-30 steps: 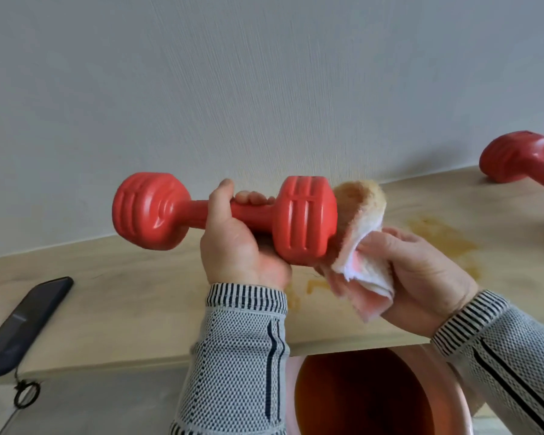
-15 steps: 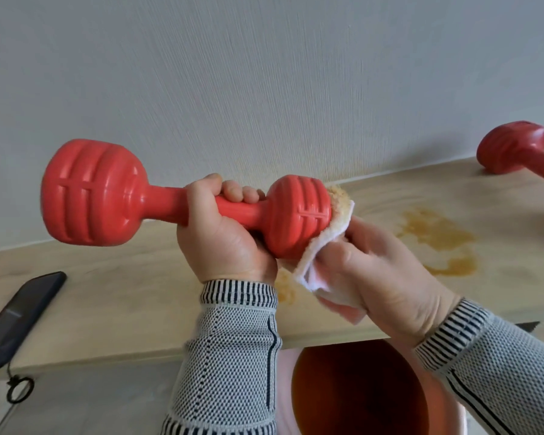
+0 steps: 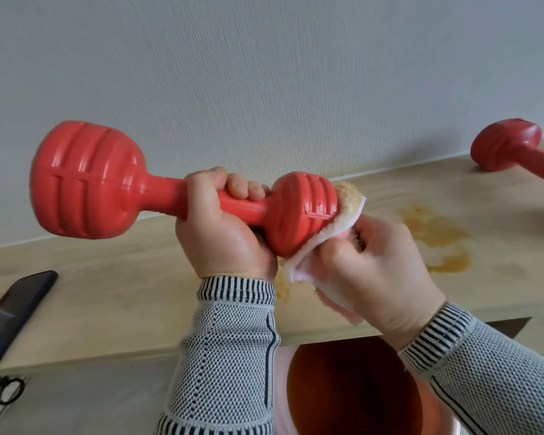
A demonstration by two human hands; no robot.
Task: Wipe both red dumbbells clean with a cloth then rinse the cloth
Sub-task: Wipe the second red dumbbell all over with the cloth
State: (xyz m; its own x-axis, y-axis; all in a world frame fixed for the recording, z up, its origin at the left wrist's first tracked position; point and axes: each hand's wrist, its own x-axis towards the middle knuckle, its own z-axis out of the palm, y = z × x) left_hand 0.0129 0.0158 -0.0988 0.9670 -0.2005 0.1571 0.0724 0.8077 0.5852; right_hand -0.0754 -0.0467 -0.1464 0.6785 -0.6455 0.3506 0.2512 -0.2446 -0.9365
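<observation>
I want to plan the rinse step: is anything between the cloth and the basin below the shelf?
Nothing visible blocks it. The right hand holds the cloth against the dumbbell above the shelf; the basin lies open just below its edge.

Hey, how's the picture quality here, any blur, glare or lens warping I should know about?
Head view: soft, even daylight with faint shadows; the wide-angle lens bends the pale wooden shelf and enlarges the near end of the held red plastic dumbbell, which shows mild glossy highlights; the left hand and the stained white cloth look fairly sharp; the second red dumbbell is cut by the right edge.
</observation>
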